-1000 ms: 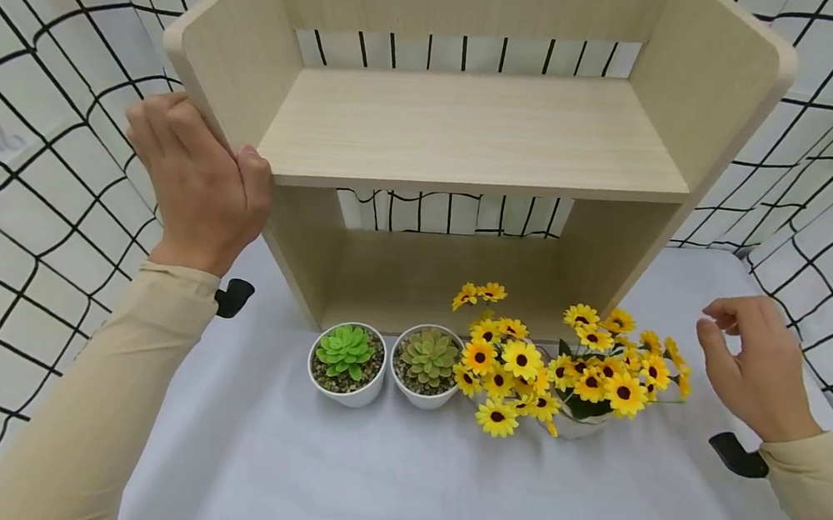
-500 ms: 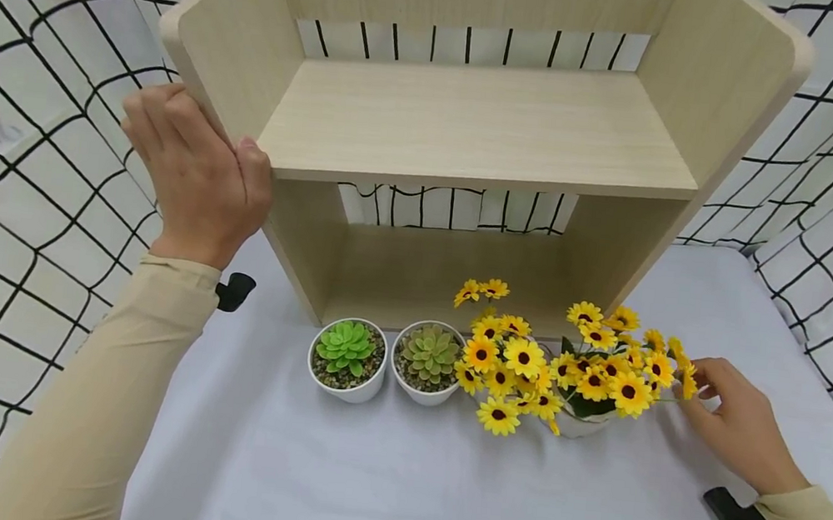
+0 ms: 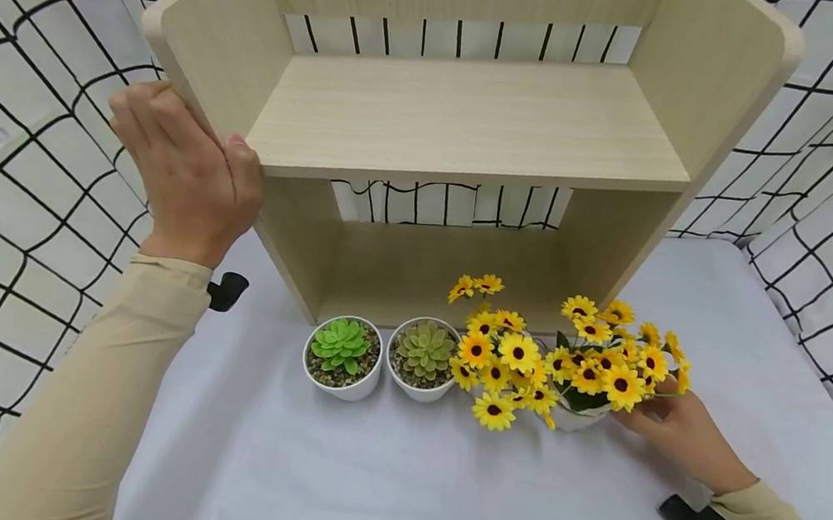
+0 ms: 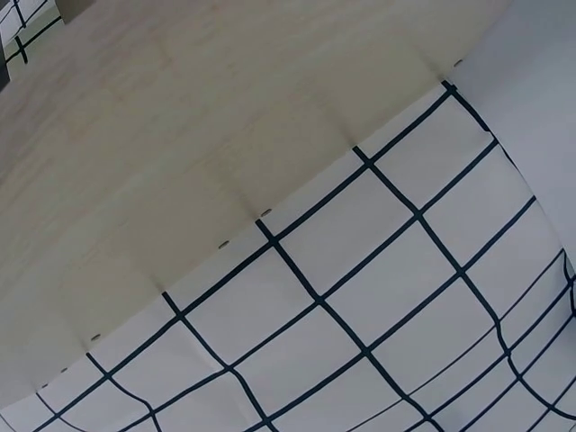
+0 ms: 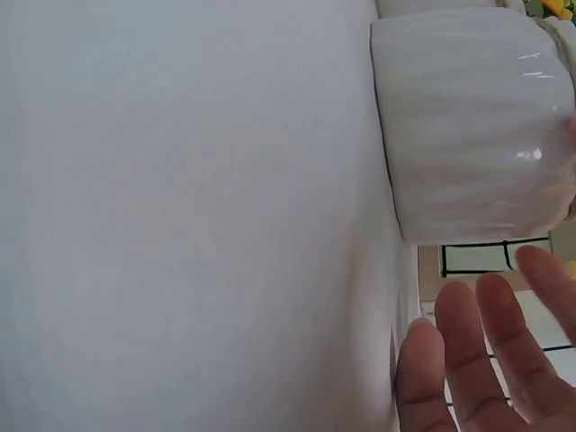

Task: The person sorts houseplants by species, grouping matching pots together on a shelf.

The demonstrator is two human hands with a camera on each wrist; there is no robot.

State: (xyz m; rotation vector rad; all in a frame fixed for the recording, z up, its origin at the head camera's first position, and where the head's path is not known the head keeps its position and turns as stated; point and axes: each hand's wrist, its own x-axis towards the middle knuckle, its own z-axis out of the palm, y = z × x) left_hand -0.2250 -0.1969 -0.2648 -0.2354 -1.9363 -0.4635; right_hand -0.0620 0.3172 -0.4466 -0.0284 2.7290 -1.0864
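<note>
My left hand [image 3: 187, 175] grips the left side panel of a pale wooden shelf [image 3: 475, 123], thumb on the front edge and fingers behind. In the left wrist view the panel [image 4: 207, 162] fills the upper left, with the hand out of sight. At the far right of a row of plants, my right hand [image 3: 686, 432] is beside a white pot [image 3: 578, 418] of yellow sunflowers [image 3: 605, 370], partly hidden by blooms. The right wrist view shows its fingers [image 5: 468, 360] extended and apart from the glossy pot [image 5: 477, 126]; whether the thumb touches it is unclear.
Left of that pot stand another sunflower plant [image 3: 505, 361], an olive-green succulent [image 3: 425, 350] and a bright green succulent [image 3: 340, 345] in white pots. They line the shelf's front on a white cloth [image 3: 395, 484]. Black wire mesh [image 3: 31, 198] encloses both sides and the back.
My right hand has come down and leftward from the right side to the rightmost sunflower pot. The left hand has kept its grip on the shelf. The head view has shifted slightly.
</note>
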